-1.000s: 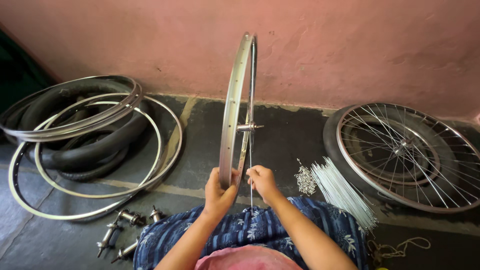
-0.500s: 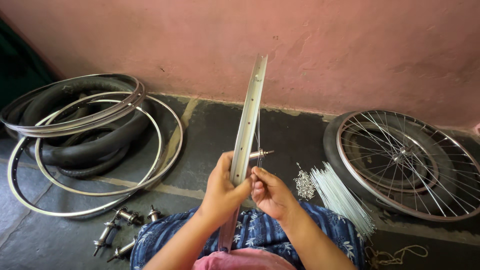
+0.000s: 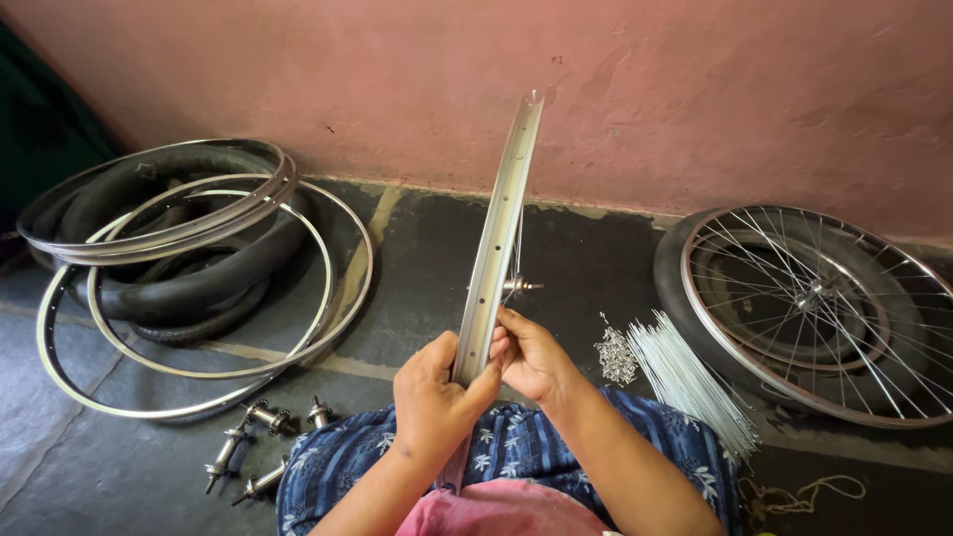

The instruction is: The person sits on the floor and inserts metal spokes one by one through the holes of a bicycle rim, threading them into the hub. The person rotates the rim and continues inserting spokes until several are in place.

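Since the earlier frames my rim (image 3: 493,248) has tilted and turned edge-on above my lap; my left hand (image 3: 435,402) is clamped around its lower edge while my right hand (image 3: 531,355) pinches by the hub (image 3: 516,286), so I judge I'm lacing spokes, needing careful threading. Loose spokes (image 3: 690,382) and nipples (image 3: 615,355) lie on the dark stone floor (image 3: 596,258) at my right, bare rims (image 3: 189,288) toward its left edge, a spoked wheel (image 3: 809,308) by the pink wall (image 3: 695,99).

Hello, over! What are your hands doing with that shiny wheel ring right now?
Left hand grips the upright rim at its lower edge. Right hand pinches beside it, by the hub. Loose spokes lie right, clear.
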The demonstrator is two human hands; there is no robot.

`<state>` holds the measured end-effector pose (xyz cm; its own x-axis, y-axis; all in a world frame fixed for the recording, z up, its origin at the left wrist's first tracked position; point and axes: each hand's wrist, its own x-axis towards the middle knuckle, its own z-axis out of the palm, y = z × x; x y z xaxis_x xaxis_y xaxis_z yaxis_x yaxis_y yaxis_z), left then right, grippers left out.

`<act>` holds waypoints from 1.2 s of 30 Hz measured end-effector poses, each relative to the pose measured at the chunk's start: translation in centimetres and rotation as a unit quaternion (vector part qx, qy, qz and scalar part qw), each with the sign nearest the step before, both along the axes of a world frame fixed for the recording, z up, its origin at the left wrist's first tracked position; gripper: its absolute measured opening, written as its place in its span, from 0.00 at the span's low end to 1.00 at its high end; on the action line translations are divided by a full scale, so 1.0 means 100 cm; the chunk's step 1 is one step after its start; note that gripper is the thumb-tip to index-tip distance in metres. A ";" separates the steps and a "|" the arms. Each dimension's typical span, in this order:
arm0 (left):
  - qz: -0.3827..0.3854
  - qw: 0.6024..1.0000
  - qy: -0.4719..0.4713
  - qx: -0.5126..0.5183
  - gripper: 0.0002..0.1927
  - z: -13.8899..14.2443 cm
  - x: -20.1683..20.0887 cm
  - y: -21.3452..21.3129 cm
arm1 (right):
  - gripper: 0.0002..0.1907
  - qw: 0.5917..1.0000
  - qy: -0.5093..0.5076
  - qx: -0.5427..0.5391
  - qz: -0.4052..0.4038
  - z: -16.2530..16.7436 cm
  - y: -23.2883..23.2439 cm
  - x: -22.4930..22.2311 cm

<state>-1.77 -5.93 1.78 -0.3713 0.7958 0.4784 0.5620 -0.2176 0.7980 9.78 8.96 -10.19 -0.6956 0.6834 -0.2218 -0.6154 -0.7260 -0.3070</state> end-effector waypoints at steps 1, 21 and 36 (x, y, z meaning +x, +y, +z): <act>0.017 0.999 0.029 -0.002 0.15 -0.001 -0.001 0.000 | 0.08 1.000 0.004 0.002 0.005 0.000 -0.001 0.001; -0.016 0.999 -0.027 0.025 0.15 -0.014 -0.005 0.002 | 0.07 0.998 -0.033 -0.053 -0.003 -0.010 -0.006 0.014; -0.233 0.959 -0.152 -0.046 0.10 -0.007 -0.012 0.000 | 0.11 0.991 -0.094 0.066 0.064 0.026 -0.036 0.008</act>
